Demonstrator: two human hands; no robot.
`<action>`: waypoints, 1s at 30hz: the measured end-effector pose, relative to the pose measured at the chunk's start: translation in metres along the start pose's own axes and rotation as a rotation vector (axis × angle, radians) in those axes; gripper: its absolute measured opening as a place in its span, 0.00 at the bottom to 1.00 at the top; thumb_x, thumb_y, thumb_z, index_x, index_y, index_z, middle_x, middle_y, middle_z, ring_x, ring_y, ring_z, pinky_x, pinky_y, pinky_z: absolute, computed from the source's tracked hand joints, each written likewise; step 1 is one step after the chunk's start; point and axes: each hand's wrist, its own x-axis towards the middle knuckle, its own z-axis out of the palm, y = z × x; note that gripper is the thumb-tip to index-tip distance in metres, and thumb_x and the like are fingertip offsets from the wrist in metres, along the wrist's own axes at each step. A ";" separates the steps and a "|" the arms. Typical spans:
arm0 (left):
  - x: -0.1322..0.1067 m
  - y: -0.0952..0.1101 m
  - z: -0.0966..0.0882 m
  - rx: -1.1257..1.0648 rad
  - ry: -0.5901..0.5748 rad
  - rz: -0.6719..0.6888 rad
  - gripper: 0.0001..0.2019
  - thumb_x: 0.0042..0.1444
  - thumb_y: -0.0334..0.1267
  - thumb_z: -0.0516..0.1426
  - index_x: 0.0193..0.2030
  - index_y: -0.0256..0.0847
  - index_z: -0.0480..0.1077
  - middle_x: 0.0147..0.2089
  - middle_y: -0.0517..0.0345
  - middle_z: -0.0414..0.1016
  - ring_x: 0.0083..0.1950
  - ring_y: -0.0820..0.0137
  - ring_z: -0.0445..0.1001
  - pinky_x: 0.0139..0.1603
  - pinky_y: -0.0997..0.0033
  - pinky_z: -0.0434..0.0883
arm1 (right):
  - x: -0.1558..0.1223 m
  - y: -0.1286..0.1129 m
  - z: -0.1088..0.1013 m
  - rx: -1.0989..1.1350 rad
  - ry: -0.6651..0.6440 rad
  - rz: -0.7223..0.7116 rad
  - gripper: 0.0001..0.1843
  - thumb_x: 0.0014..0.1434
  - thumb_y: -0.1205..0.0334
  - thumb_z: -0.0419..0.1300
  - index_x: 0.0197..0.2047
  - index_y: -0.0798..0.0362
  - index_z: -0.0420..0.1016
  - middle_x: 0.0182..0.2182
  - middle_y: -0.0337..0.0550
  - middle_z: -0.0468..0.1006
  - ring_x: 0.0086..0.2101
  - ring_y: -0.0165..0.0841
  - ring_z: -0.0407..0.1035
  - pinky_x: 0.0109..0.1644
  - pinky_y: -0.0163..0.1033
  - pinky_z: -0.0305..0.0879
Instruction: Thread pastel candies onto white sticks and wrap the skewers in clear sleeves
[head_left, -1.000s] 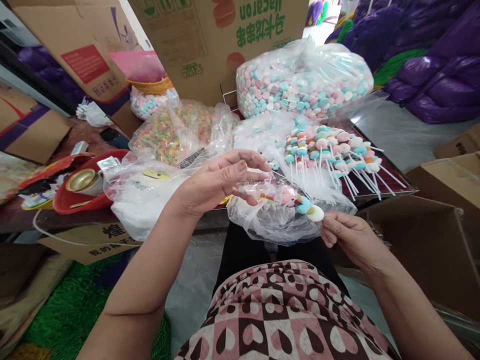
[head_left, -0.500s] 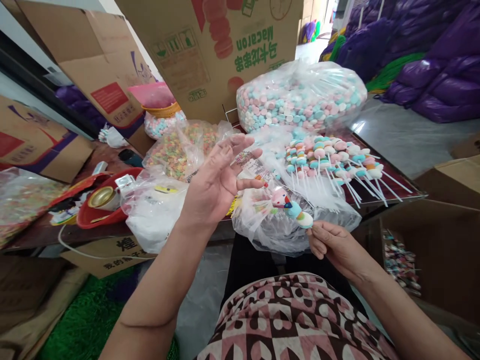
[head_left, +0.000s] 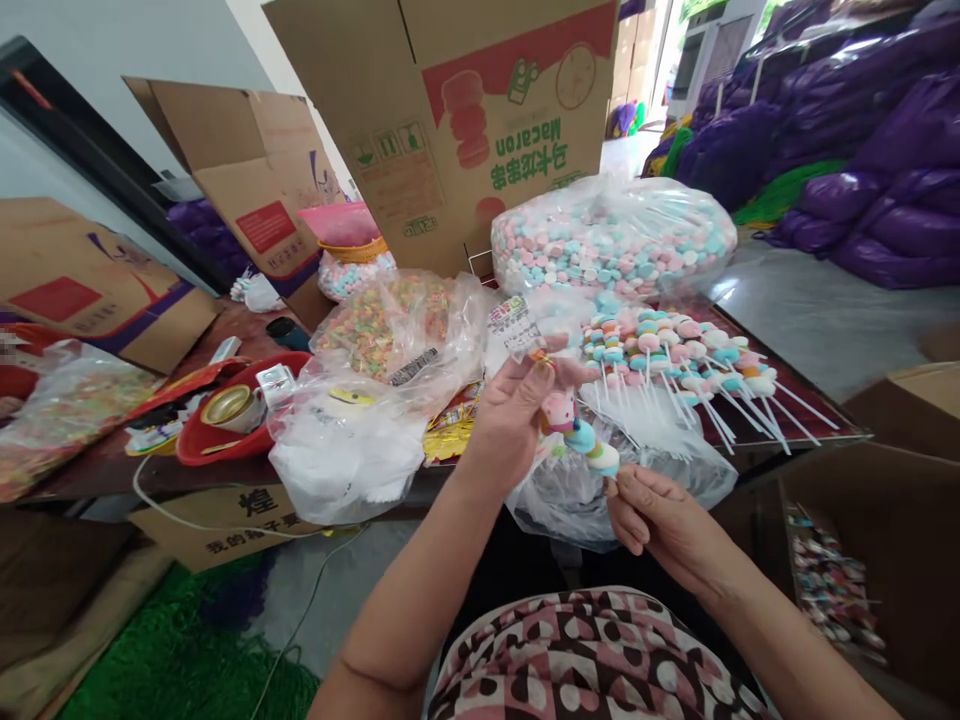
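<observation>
My right hand (head_left: 660,510) pinches the lower end of a marshmallow skewer (head_left: 581,438), just below its white and pale blue piece. The skewer slants up to the left and carries a pink piece with a printed pattern, then blue, yellowish and white ones. At its upper end, my left hand (head_left: 514,415) is closed, thumb against fingers, on a small orange-red piece (head_left: 541,357). The fingers partly hide the skewer's top, so whether the piece is on the stick cannot be told. Beneath both hands lies a clear plastic bag (head_left: 562,510).
Finished marshmallow skewers (head_left: 682,350) lie piled at the right. Behind stands a big bag of marshmallows (head_left: 615,245) before a tall carton (head_left: 450,190). A bag of colourful candy (head_left: 405,320), a white plastic bag (head_left: 345,450) and a red basin (head_left: 195,445) are leftward. An open box (head_left: 892,520) sits lower right.
My left hand has moved right and down to the skewer's top, and its spread fingers have closed on the orange-red piece. My right hand still holds the lower end. The view has shifted.
</observation>
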 end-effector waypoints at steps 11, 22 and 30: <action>-0.015 -0.019 0.001 -0.288 0.221 -0.065 0.18 0.54 0.49 0.65 0.46 0.45 0.67 0.38 0.61 0.78 0.38 0.70 0.80 0.45 0.68 0.74 | 0.003 0.014 0.017 -0.083 0.040 -0.066 0.22 0.57 0.40 0.64 0.32 0.52 0.70 0.12 0.28 0.57 0.15 0.24 0.52 0.20 0.32 0.49; -0.003 -0.014 -0.002 -0.345 0.322 0.001 0.10 0.58 0.46 0.59 0.33 0.42 0.69 0.34 0.61 0.76 0.35 0.73 0.78 0.48 0.66 0.74 | 0.003 0.004 0.022 -0.031 0.133 -0.054 0.21 0.50 0.45 0.72 0.36 0.52 0.74 0.16 0.27 0.54 0.16 0.22 0.47 0.20 0.31 0.44; -0.006 -0.016 0.001 -0.423 0.372 -0.037 0.10 0.61 0.48 0.55 0.37 0.44 0.64 0.35 0.61 0.72 0.34 0.73 0.76 0.45 0.66 0.74 | -0.001 0.006 0.034 -0.044 0.281 -0.145 0.19 0.52 0.45 0.70 0.31 0.53 0.75 0.13 0.28 0.56 0.16 0.22 0.49 0.19 0.31 0.46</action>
